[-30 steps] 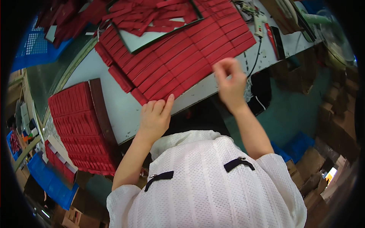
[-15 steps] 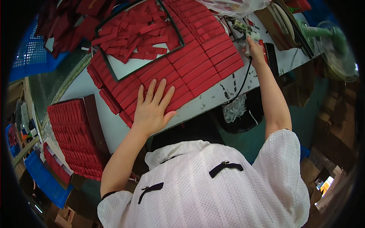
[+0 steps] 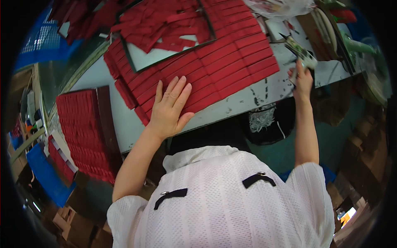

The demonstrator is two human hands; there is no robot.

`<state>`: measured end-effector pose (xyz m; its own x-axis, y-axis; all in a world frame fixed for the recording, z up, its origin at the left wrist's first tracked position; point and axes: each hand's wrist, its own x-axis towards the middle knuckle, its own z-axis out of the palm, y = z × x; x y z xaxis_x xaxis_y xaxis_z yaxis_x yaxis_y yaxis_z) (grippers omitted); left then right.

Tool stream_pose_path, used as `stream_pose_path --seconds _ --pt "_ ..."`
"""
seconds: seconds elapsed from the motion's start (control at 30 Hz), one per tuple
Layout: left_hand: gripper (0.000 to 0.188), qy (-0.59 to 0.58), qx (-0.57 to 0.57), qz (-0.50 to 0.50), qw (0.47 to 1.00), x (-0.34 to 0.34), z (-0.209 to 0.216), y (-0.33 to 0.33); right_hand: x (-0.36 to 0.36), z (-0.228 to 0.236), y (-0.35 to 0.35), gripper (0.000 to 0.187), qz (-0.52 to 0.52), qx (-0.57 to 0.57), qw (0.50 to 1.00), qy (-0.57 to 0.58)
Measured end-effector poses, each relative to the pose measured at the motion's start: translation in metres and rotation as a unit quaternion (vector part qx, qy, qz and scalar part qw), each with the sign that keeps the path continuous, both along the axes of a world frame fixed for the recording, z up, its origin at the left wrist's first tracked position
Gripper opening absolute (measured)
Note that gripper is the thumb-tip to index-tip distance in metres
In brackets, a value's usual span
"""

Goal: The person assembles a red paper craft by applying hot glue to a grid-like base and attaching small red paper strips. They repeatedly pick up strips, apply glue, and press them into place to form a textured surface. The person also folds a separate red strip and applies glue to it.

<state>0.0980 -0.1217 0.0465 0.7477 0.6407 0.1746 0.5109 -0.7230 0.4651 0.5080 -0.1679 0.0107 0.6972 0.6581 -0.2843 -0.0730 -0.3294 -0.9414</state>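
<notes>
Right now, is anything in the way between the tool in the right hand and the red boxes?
Nothing visible: only table shows between the pale tool in the right hand and the nearest red boxes. The left hand covers some near boxes, and a dark-rimmed tray some farther ones.

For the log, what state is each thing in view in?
Left grip: open, flat on the red boxes.
Right grip: closed around the hand tool.
Hand tool: held; on or off, cannot tell.
Red boxes: side by side in rows.
Tray: uncovered, holding strips.
Strips: loose, piled.
Plastic bag: crumpled.
</notes>
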Motion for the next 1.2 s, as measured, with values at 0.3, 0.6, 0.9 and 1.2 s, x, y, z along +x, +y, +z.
stream_pose_path --seconds 0.3,0.6,0.9,1.2 --pt "0.032 -0.137 0.003 0.200 0.970 -0.038 -0.001 -0.059 -0.065 0.035 -0.111 0.024 -0.215 0.128 0.953 -0.173" --pt "0.027 -0.086 0.014 0.158 0.984 -0.021 -0.007 -0.051 -0.127 0.105 -0.124 0.037 -0.040 0.320 0.916 0.240" --pt "0.020 -0.137 0.003 0.181 0.974 -0.023 -0.014 -0.052 -0.180 0.103 -0.116 0.048 0.142 0.247 0.932 0.226" --pt "0.019 -0.142 -0.069 0.201 0.967 -0.024 -0.010 -0.053 -0.210 0.091 -0.127 0.050 0.169 0.075 0.950 0.250"
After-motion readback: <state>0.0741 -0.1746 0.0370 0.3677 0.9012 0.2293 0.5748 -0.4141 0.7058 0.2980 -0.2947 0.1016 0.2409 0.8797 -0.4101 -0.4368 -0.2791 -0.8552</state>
